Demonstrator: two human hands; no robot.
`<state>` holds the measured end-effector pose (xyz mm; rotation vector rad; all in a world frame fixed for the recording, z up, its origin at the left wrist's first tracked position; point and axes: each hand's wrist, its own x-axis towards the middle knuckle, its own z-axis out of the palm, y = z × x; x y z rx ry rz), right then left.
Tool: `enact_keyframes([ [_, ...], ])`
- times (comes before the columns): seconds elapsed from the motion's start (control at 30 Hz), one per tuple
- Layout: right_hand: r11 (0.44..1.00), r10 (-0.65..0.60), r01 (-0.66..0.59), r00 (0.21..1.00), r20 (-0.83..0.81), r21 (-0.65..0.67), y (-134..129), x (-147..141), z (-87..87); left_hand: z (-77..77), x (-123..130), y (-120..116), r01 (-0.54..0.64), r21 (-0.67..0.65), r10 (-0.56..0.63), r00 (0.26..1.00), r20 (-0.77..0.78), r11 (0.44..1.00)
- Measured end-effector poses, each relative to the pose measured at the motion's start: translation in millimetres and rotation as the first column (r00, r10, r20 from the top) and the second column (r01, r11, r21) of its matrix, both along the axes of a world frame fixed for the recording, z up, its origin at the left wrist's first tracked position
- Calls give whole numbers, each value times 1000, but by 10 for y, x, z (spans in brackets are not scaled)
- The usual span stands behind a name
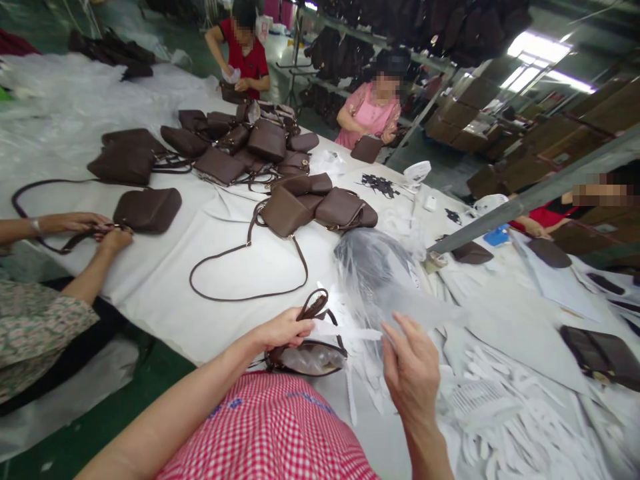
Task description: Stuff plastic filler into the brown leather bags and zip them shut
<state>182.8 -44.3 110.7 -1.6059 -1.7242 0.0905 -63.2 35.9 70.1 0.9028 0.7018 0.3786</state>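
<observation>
My left hand (287,330) is closed around the bundled brown strap (314,303) of a small handbag, with a white strip (350,331) sticking out from its fingers to the right. Below it, the dark brown handbag (273,360) lies open at the table edge against my checked apron, and clear plastic stuffing (313,360) shows inside. My right hand (413,367) is raised with fingers apart, close to the strip's free end; whether a fingertip touches it is hard to see.
Clear plastic bags (380,267) lie ahead, loose white strips (505,413) to the right. A pile of brown handbags (267,140) covers the table's far part. At left a co-worker's hands (107,233) handle a bag strap. A slanted metal pole (525,193) crosses on the right.
</observation>
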Motion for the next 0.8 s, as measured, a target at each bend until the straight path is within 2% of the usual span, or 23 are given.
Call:
enact_keyframes([
  [0.03,991,123,-120,991,58,-63,27,-21,39,1,2,1,21,12,-21,1000,9,1000],
  [0.1,927,295,-295,955,-35,-233,102,-145,61,19,11,1,56,42,-56,998,19,998],
  [0.13,875,312,-347,937,-156,-338,140,-225,44,37,14,0,71,65,-72,997,11,995],
  [0.17,801,274,-393,911,-307,-452,174,-302,10,61,15,-1,88,95,-88,996,-6,992],
  [0.23,580,46,-515,794,-606,-631,210,-420,-92,119,8,-5,126,170,-118,991,-58,977],
  [0.3,365,-237,-665,610,-756,-651,197,-475,-210,166,-6,-11,143,246,-121,987,-105,959],
  [0.37,237,-432,-776,455,-779,-584,147,-485,-299,181,-23,-16,140,305,-103,986,-134,942],
  [0.4,205,-484,-816,396,-780,-541,117,-484,-322,176,-31,-18,139,325,-96,985,-145,935],
  [0.5,182,-562,-891,253,-787,-416,37,-498,-316,143,-46,-20,159,366,-99,979,-178,917],
  [0.63,201,-671,-945,59,-739,-258,-21,-553,-316,133,-31,-14,171,475,-89,978,-190,863],
  [0.7,281,-699,-934,-40,-714,-223,-41,-559,-384,138,-17,-5,175,522,-75,975,-208,835],
  [0.73,326,-696,-913,-55,-716,-247,-50,-554,-432,139,-12,-1,173,541,-55,972,-228,823],
  [0.77,367,-684,-879,-34,-729,-304,-57,-545,-481,140,-7,2,167,560,-24,967,-254,812],
  [0.8,406,-662,-827,27,-749,-389,-63,-537,-528,141,-4,2,161,581,13,959,-285,798],
])
